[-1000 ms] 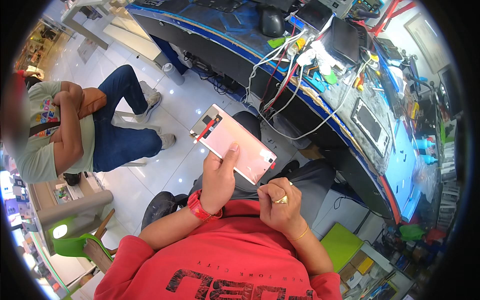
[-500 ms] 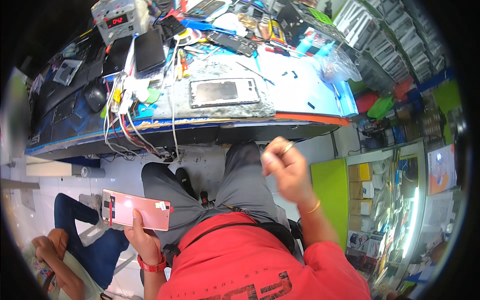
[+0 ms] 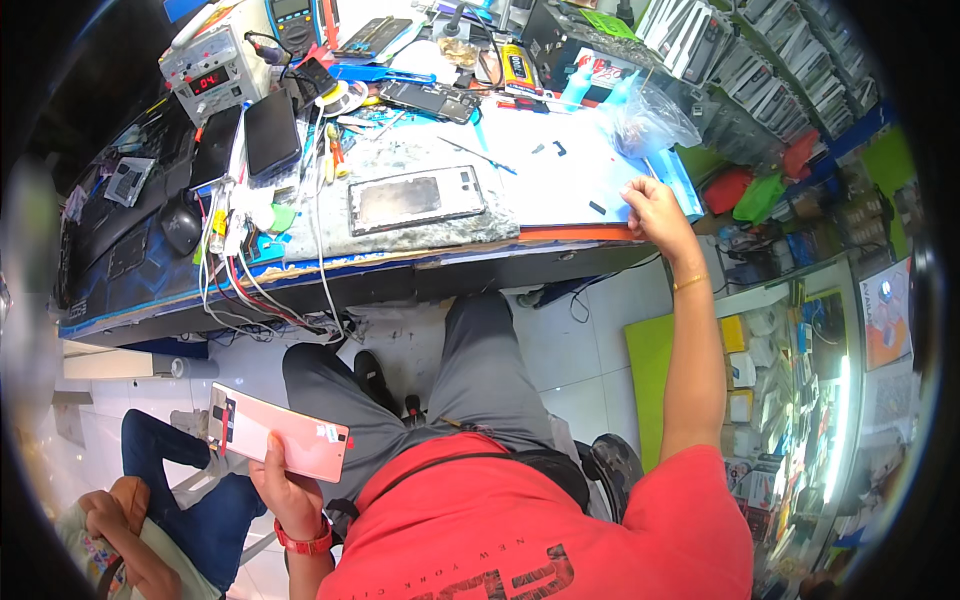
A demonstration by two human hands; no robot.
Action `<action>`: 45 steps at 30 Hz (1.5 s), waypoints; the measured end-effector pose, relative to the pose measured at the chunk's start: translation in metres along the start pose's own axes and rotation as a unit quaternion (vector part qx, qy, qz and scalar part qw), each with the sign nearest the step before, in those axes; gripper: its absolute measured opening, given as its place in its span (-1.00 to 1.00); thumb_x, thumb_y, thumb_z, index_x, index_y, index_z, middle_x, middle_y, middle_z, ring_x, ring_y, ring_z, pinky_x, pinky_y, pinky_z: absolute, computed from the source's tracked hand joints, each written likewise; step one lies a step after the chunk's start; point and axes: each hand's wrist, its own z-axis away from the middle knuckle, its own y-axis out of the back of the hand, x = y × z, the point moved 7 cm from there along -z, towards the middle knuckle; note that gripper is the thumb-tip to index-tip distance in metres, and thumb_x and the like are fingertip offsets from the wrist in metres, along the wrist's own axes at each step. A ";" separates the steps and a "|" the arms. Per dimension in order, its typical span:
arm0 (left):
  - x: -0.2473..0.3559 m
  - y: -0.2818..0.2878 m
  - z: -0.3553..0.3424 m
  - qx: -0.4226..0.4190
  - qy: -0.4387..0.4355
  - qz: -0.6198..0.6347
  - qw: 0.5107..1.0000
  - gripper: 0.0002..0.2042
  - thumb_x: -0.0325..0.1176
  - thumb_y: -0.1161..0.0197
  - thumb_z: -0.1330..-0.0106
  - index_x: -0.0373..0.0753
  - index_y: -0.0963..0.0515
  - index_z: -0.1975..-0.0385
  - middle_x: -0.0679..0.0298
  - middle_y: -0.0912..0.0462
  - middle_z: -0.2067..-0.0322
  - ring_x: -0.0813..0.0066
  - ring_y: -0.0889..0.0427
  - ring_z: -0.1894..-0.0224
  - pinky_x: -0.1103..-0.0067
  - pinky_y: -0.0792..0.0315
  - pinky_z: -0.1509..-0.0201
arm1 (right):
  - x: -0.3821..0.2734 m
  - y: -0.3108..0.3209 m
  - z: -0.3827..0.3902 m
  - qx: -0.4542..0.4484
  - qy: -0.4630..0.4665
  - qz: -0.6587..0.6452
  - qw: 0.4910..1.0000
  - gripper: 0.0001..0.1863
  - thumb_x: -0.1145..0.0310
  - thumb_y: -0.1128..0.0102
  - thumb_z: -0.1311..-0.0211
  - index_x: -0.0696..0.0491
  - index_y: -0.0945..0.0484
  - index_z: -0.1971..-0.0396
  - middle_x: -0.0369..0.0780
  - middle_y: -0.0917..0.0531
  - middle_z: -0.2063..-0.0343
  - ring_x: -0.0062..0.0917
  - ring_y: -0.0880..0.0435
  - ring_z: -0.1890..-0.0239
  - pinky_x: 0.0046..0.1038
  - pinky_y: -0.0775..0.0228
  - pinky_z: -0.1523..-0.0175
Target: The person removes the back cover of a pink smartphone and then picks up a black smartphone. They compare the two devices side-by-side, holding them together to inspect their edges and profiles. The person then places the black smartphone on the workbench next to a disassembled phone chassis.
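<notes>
My left hand (image 3: 288, 495) grips a phone screen (image 3: 290, 437) with a pink face, a red strip and a small white label. The thumb lies on its face and the fingers are behind it, low at the left. My right hand (image 3: 655, 215) is over the right front edge of the bench, beside the blue-white work mat (image 3: 545, 195). Its fingers are curled, and whatever they may hold is hidden. A phone frame (image 3: 415, 200) with a greyish inner plate lies on the stained grey mat (image 3: 375, 155). Small black parts (image 3: 597, 208) rest on the blue-white mat.
A clear plastic bag (image 3: 655, 125) and blue bottles (image 3: 577, 85) crowd the back right. A power supply (image 3: 208, 75), dark phones (image 3: 272, 133), a mouse (image 3: 180, 230) and tangled cables (image 3: 245, 265) fill the left. Another person (image 3: 190, 515) sits at lower left; a glass display case (image 3: 775, 370) stands right.
My right hand has moved away from me and to the right, from above my lap to the bench edge. My left hand still holds the phone screen. The view has shifted slightly.
</notes>
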 end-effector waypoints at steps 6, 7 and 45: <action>0.002 -0.005 0.004 -0.009 0.000 -0.001 1.000 -0.77 -0.34 -0.11 -0.50 -0.37 -0.49 0.01 0.24 -0.62 0.17 0.53 -0.62 0.17 0.55 -0.49 0.04 | -0.003 -0.004 -0.018 0.021 -0.012 0.156 0.988 -0.81 0.36 -0.12 -0.33 0.14 -0.46 0.44 -0.28 -0.52 0.65 -0.60 -0.53 0.70 -0.49 -0.41 0.65; 0.001 -0.005 0.005 -0.003 0.003 -0.003 1.000 -0.77 -0.34 -0.11 -0.50 -0.36 -0.50 0.01 0.24 -0.62 0.17 0.53 -0.62 0.17 0.55 -0.49 0.04 | -0.004 -0.004 -0.017 0.025 -0.014 0.163 0.986 -0.81 0.36 -0.11 -0.32 0.16 -0.46 0.44 -0.26 -0.53 0.63 -0.56 -0.55 0.69 -0.47 -0.44 0.64; 0.007 -0.028 0.015 -0.022 -0.025 -0.179 0.983 -0.82 -0.38 -0.15 -0.50 -0.39 -0.59 0.16 0.32 -0.68 0.32 0.67 -0.61 0.31 0.65 -0.49 0.25 | -0.092 -0.315 0.252 -0.358 -0.077 -0.301 0.881 -0.85 0.43 -0.13 -0.45 0.22 -0.54 0.25 -0.32 -0.60 0.40 -0.73 -0.52 0.35 -0.63 -0.43 0.19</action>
